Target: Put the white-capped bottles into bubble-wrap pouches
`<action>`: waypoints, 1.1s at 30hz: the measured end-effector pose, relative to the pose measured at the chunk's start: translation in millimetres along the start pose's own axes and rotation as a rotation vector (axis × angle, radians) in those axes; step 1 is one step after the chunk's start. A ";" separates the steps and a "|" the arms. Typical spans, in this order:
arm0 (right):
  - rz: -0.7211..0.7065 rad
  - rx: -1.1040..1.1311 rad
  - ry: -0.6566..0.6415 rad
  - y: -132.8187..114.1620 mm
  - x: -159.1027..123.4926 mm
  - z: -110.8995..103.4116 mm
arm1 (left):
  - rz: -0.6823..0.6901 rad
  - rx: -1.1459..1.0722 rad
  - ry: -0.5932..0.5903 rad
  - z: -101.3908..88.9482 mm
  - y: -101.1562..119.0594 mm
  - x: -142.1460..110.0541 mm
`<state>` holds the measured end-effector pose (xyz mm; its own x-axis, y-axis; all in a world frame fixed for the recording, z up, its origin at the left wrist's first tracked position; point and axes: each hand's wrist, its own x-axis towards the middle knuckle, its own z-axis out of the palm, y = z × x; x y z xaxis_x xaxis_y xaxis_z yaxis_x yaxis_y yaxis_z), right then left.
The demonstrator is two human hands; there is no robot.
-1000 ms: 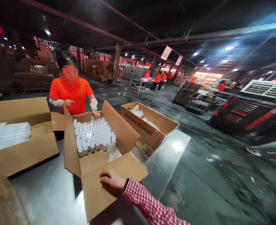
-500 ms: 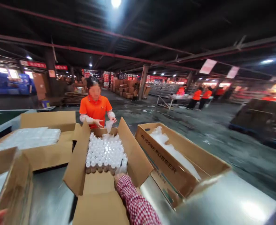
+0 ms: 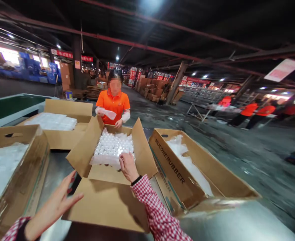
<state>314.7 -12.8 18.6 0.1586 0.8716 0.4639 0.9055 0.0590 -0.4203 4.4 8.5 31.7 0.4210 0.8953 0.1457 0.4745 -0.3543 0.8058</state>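
Surface: grey steel packing table, inside a dim warehouse.
Bottles: white-capped bottles, upright in an open brown corrugated carton, under clear plastic film.
Right hand: fingers curled at the film's edge; grasp could not be determined.
Left hand: released, fingers spread, just beside the carton's near flap.
Co-worker: person in an orange polo shirt, beyond the carton, holding a clear plastic sheet.

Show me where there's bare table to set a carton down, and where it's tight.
Bare tabletop shows past the SILICONE RUBBER carton; a narrow strip runs between the left carton and open centre carton, below the left hand. Crowded: the packed bottles at the right hand, and where the centre and SILICONE RUBBER cartons nearly meet.
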 end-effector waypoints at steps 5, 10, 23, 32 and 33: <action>-0.129 0.400 -0.120 -37.2 -17.8 -21.2 | 0.113 0.077 0.205 13.5 21.8 29.6; -0.009 0.998 -0.367 -47.0 -30.1 -29.8 | 0.093 -0.107 -0.033 -6.3 36.4 37.8; 0.463 1.536 -0.248 -37.2 -44.9 3.7 | -0.049 -0.545 -0.240 10.2 38.8 34.0; 0.536 1.164 0.056 -63.0 -33.5 38.6 | -0.124 -0.598 -0.061 -11.0 28.6 6.9; 0.520 1.139 0.088 -71.9 -31.9 39.0 | -0.125 -0.590 -0.047 -10.7 29.0 3.5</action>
<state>229.1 -25.9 3.6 0.4600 0.8849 0.0735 -0.1185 0.1432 -0.9826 11.3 4.3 61.7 0.4298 0.9028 0.0149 0.0196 -0.0258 0.9995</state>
